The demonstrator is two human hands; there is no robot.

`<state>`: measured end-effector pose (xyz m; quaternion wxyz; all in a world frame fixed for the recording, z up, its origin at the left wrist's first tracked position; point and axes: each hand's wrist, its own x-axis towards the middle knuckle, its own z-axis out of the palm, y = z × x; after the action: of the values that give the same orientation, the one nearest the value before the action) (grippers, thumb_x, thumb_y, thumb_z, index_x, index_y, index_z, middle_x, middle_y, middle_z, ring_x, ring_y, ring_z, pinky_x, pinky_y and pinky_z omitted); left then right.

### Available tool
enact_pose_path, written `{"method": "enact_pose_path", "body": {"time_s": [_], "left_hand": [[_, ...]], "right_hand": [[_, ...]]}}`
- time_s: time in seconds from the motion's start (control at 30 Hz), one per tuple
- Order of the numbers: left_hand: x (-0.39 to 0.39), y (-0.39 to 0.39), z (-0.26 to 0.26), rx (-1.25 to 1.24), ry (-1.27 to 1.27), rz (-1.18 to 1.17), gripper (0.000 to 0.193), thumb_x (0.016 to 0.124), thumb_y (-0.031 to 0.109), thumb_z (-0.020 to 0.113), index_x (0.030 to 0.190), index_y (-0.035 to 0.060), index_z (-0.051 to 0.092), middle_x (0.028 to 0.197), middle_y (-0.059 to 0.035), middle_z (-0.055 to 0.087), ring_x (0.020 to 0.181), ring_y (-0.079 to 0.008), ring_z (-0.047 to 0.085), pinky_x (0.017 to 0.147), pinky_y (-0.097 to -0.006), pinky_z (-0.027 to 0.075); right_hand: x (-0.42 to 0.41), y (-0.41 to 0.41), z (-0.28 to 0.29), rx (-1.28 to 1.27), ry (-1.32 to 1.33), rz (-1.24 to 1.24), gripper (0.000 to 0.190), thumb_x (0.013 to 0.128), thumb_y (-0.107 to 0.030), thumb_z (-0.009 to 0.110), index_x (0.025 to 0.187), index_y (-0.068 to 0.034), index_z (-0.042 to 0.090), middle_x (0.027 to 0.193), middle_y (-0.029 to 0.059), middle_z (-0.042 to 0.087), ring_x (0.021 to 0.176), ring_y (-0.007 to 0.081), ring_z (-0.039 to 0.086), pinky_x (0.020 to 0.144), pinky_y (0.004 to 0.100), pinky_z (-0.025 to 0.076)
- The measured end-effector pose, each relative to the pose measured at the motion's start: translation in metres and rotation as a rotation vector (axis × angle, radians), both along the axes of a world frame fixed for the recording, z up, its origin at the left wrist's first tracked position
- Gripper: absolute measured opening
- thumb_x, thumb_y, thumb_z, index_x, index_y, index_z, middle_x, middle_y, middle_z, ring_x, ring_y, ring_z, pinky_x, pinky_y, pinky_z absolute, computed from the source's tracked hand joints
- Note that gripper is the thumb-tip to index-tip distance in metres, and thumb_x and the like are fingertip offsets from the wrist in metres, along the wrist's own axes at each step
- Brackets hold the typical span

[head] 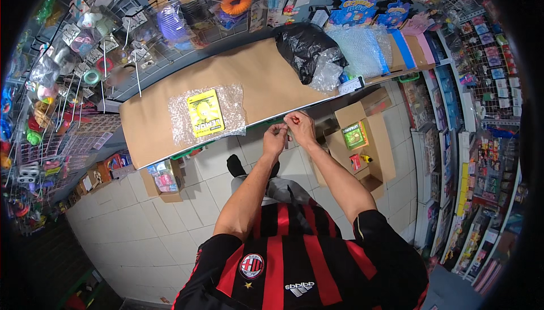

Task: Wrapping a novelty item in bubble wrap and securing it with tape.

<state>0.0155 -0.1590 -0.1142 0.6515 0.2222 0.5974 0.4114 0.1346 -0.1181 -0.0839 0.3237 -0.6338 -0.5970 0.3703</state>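
Close together at the table's front edge are my left hand [275, 139] and my right hand [301, 128]. A small red-orange thing [295, 120], too small to name, is in the fingers of my right hand. The left fingers are bent near the right hand; whether they hold anything cannot be told. To the left, a yellow packet with a lemon picture [205, 113] lies on a sheet of bubble wrap [236, 108] on the brown-covered table [263, 72].
A black plastic bag [304, 46] and more bubble wrap [361, 50] lie at the table's right. Below right, an open cardboard box [383, 144] holds a green kiwifruit packet [354, 135] and small items. Another box [172, 197] stands on the floor at left.
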Motion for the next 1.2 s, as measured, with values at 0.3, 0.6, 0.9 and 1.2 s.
{"method": "enact_pose_path", "body": {"time_s": [0.3, 0.6, 0.9, 1.2], "left_hand": [[-0.005, 0.001, 0.017, -0.098, -0.223, 0.032, 0.026, 0.094, 0.027, 0.067, 0.108, 0.0056, 0.067, 0.083, 0.0000, 0.066, 0.070, -0.0106, 0.062, 0.062, -0.0226, 0.045], [-0.002, -0.002, 0.017, -0.088, -0.124, 0.034, 0.044, 0.090, 0.026, 0.068, 0.127, 0.0039, 0.058, 0.094, -0.0015, 0.068, 0.073, -0.0103, 0.062, 0.066, -0.0240, 0.043], [-0.001, 0.005, -0.002, -0.046, -0.111, 0.095, 0.050, 0.091, 0.016, 0.068, 0.132, -0.0067, 0.048, 0.089, -0.0108, 0.069, 0.068, -0.0147, 0.066, 0.054, -0.0276, 0.048], [-0.003, 0.008, 0.004, -0.067, -0.131, 0.032, 0.046, 0.093, 0.014, 0.067, 0.129, -0.0071, 0.048, 0.092, -0.0117, 0.068, 0.074, -0.0183, 0.069, 0.064, -0.0300, 0.054]], "right_hand": [[-0.001, 0.014, -0.002, 0.007, -0.051, 0.020, 0.015, 0.081, -0.014, 0.076, 0.090, -0.003, 0.070, 0.084, 0.0097, 0.067, 0.077, 0.0247, 0.066, 0.071, 0.0358, 0.051], [-0.002, 0.012, -0.011, 0.088, -0.081, 0.030, 0.013, 0.082, -0.013, 0.074, 0.089, -0.004, 0.069, 0.089, 0.0104, 0.067, 0.084, 0.0301, 0.065, 0.075, 0.0383, 0.051], [-0.009, 0.015, -0.008, 0.017, -0.104, -0.097, 0.025, 0.078, -0.017, 0.080, 0.093, -0.006, 0.063, 0.090, 0.0091, 0.063, 0.081, 0.0267, 0.064, 0.073, 0.0387, 0.051], [0.010, 0.014, -0.007, 0.010, -0.085, -0.086, 0.026, 0.078, -0.014, 0.076, 0.099, -0.004, 0.064, 0.088, 0.0083, 0.066, 0.079, 0.0211, 0.065, 0.071, 0.0353, 0.052]]}}
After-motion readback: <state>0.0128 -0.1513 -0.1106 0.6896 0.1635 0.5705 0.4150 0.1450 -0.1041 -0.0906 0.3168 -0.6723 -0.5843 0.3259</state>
